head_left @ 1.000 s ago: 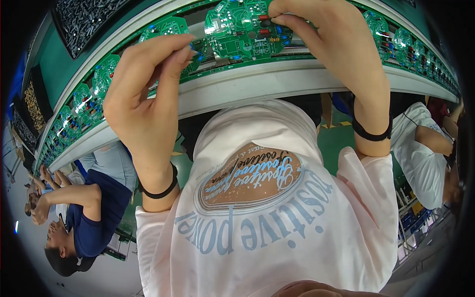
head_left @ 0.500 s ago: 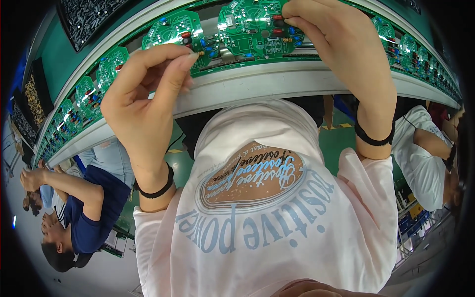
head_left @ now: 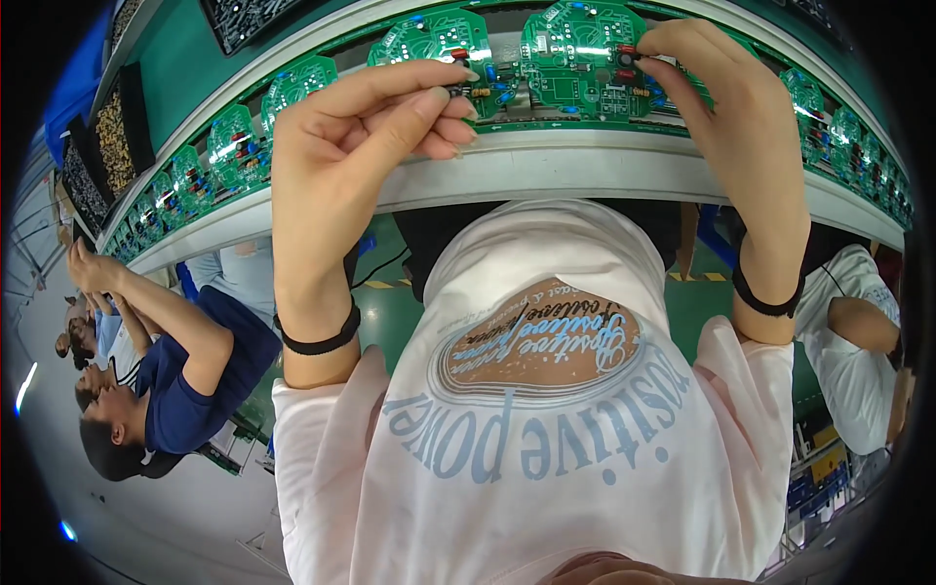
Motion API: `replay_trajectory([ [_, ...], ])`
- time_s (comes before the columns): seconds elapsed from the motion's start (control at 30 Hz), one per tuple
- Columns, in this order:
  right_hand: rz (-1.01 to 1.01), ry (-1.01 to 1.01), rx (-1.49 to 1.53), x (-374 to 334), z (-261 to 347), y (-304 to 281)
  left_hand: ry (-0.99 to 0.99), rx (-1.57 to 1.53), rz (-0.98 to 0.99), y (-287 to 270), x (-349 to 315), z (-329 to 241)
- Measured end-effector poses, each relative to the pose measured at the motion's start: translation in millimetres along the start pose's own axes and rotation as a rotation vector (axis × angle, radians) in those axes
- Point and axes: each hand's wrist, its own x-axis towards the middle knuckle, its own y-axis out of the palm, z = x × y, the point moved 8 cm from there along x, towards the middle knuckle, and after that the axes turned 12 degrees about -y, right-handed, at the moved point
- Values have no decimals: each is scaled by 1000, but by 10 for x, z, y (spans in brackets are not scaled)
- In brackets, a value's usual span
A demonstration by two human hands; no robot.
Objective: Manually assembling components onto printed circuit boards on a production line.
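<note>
My right hand [head_left: 736, 117] is closed in a pinch at the upper right corner of a green circuit board [head_left: 565, 73]. Between its thumb and index finger is a small black capacitor [head_left: 627, 59], at the board's surface beside red and blue components. Over the lower right part of the neighbouring green circuit board [head_left: 414, 44], my left hand [head_left: 346, 146] has its thumb and index finger nearly together. A tiny dark component [head_left: 455, 91] shows at those fingertips; its exact kind is too small to make out. The other left fingers curl loosely beneath.
Both boards sit on a conveyor line with a pale metal rail [head_left: 546, 166], in a row with several more boards [head_left: 234, 146]. Beyond it lie a black tray of small grey parts [head_left: 249, 19] and a bin of yellowish parts [head_left: 115, 146]. Co-workers [head_left: 185, 361] stand along the line on either side.
The boards and both hands appear further right in the picture. My right fingers have come down slightly around the black capacitor, and my left fingertips show a small dark component.
</note>
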Motion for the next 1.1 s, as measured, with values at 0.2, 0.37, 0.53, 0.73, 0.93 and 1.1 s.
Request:
replay_trajectory([
  [0.2,-48,-1,43,-1,60,-76,6,99,51,-61,75,-93],
  [0.37,-163,-18,16,-42,173,-210,20,111,68,-78,106,-130],
  [0.53,-295,-66,146,-92,313,-223,44,121,26,-94,139,-224],
  [0.73,-429,-178,166,-126,364,-101,82,418,-3,-119,282,-421],
  [0.93,-550,-242,158,-147,332,-75,-73,621,92,118,481,-610],
  [1.1,-424,-176,149,-135,344,-98,180,915,175,405,542,-783],
])
